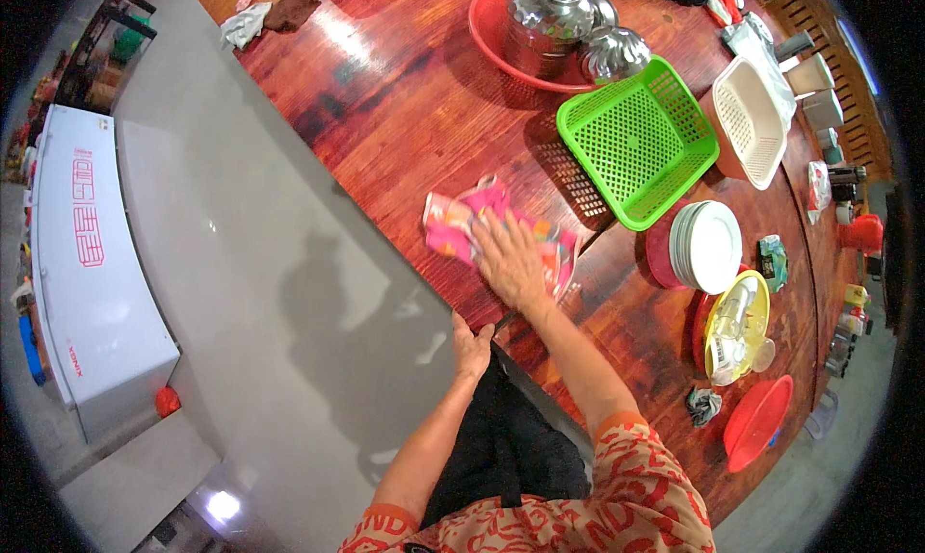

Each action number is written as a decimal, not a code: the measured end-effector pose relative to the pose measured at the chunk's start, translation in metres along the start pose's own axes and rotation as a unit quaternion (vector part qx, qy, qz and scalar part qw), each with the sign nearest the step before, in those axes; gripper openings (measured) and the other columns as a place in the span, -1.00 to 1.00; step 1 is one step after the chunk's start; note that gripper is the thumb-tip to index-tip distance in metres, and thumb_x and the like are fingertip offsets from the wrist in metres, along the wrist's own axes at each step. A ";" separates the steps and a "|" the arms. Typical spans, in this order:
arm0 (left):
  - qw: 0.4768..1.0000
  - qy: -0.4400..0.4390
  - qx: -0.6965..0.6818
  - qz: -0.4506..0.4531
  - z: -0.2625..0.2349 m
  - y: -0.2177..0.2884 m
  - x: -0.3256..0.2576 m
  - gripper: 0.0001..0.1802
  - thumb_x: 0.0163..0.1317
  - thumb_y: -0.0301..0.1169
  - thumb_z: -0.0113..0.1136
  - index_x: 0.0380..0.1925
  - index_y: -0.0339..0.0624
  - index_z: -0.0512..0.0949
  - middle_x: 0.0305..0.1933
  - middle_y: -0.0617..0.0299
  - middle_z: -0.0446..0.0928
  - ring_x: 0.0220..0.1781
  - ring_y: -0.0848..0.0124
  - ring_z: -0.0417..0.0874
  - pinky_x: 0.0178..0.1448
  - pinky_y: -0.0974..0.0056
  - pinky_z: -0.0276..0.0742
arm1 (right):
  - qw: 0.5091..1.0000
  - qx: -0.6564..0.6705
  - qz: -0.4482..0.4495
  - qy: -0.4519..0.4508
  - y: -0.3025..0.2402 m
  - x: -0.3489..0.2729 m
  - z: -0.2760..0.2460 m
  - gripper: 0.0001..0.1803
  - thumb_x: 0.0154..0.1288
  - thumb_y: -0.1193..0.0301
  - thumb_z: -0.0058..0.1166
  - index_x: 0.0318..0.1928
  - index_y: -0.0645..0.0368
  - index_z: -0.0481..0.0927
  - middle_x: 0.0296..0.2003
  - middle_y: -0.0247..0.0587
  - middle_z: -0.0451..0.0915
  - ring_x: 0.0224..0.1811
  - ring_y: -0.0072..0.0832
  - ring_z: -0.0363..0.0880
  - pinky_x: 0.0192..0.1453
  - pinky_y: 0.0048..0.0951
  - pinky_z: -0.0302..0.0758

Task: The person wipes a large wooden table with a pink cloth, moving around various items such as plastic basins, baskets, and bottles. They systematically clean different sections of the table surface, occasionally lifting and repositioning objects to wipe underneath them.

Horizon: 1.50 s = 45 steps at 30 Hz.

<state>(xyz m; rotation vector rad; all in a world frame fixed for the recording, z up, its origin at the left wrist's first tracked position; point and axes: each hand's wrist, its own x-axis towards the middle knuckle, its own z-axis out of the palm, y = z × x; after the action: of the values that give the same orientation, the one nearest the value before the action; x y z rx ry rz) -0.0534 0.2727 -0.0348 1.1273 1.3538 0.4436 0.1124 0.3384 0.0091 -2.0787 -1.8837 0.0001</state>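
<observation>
The right hand (511,262) lies flat, fingers spread and together with nothing clamped between them, pressing a pink patterned cloth (462,221) onto the dark red wooden table (385,81); the open palm looks suited to sliding the cloth over the wood rather than lifting it. The cloth sits near the table's near edge, bunched to the left of the hand and trailing under it to the right. The left hand (471,346) grips that near edge, fingers curled over it, seemingly to steady the body while the other arm reaches. Just beyond the cloth, to the far right, a green basket (636,139) stands tilted and close enough to block a wider stroke that way. Right of it are a stack of white plates (711,247) and a cream basket (750,119). Farther off, steel bowls (554,13) rest in a red basin (487,33). Near the right edge lie a yellow plate (747,307) holding glasses and a red bowl (759,420). Rags (265,13) lie at the far left end.
</observation>
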 end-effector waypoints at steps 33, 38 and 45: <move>0.993 -0.027 0.056 -0.097 -0.066 0.066 0.065 -0.49 0.21 -0.33 0.26 0.05 -0.43 0.35 -0.06 -0.19 0.57 -0.03 0.03 0.61 0.03 0.05 0.50 | 0.996 -0.040 0.047 0.057 0.037 0.179 0.028 -0.44 0.30 0.15 0.12 0.32 -0.27 0.42 0.34 -0.18 0.34 0.34 -0.02 0.27 0.38 0.04 0.20; 0.995 -0.011 0.061 -0.081 -0.068 0.041 0.074 -0.45 0.20 -0.37 0.25 0.11 -0.45 0.33 0.05 -0.21 0.54 0.05 -0.02 0.57 0.16 0.06 0.45 | 0.999 0.020 0.003 0.027 0.003 0.137 0.026 -0.42 0.25 0.19 0.15 0.31 -0.18 0.44 0.32 -0.21 0.36 0.36 -0.04 0.27 0.40 0.06 0.20; 0.985 -0.105 -0.027 -0.133 -0.080 0.068 0.078 -0.55 0.28 -0.42 0.15 0.17 -0.10 0.35 0.00 0.18 0.56 -0.21 0.35 0.64 -0.24 0.19 0.63 | 0.999 0.023 0.020 0.021 -0.039 0.044 0.026 -0.34 0.17 0.15 0.19 0.32 -0.18 0.42 0.40 -0.26 0.26 0.44 -0.10 0.17 0.45 0.05 0.15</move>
<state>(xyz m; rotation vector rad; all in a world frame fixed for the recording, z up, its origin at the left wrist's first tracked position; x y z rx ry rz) -0.0851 0.3965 -0.0065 0.9060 1.2766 0.1605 0.0745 0.3905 0.0036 -2.0694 -1.7997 0.0098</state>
